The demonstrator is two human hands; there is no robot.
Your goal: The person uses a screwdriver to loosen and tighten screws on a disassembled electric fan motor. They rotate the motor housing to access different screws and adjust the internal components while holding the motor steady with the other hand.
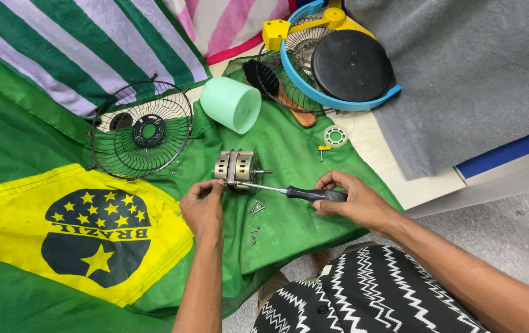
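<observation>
A: Bottom centre of frame, closest in: zigzag black-and-white shorts (369, 290), both forearms reaching up from there.

B: Left hand (203, 206)?

A: Centre frame, fingers closed narrow on the lower-left edge of the small fan motor (235, 169). Pinning it down on the green cloth (289, 228).

B: Right hand (354, 200)?

A: Right of centre, wrapped round the black handle of a screwdriver (289, 192). Shaft runs left, tip at the motor's seam, just under the stub shaft.

B: Around it?

A: Loose screws (256, 221) below the motor, more or less between the hands. Wire fan guard (141, 129) left of centre, mint-green cup-shaped housing (232, 103) just above the motor. Top right: blue-and-yellow fan frame (338, 55) w/ black round base, wooden brush (277, 92) beside it. Small white ring (335, 136) and a yellow bit on the bare floor, right of motor.

B: Tips for doing it well?

A: Probably: keep tip square in the slot, shaft in line w/ the screw, push in before turning. Clamp motor harder w/ left, since it sits on soft cloth and could roll. Watch those loose screws; easy to flick off the cloth w/ a wrist.
</observation>
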